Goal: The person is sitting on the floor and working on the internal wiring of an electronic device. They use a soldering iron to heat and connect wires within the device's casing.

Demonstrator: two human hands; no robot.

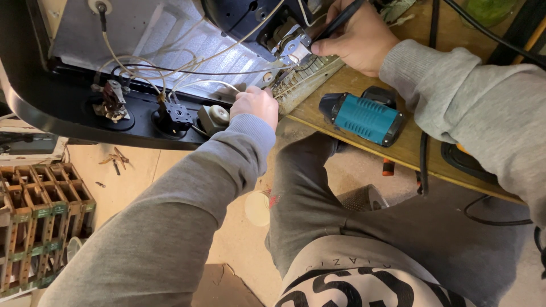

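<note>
While the opened appliance (68, 96) lies tipped on the wooden bench (409, 142), its underside wiring is exposed.

- Right hand (355, 40): closed around a dark slim tool (341, 20), tip set at a small metal terminal block (296, 48) under the black motor housing (244, 20).
- Left hand (256, 105): fingers curled shut, apparently pinching pale wires (170, 68) near the block; the exact hold is hidden behind the knuckles.
- Nearby: two switch units (176, 116) in the black rim, a teal cordless driver (364, 116) at the bench edge, a wooden compartment crate (40, 222) on the floor.

Risks, as judged: the tool tip may slip off the block and nick the thin leads; tension from the left hand could pull a wire from its connector; the driver, close to the edge, could be knocked off by a sleeve.
</note>
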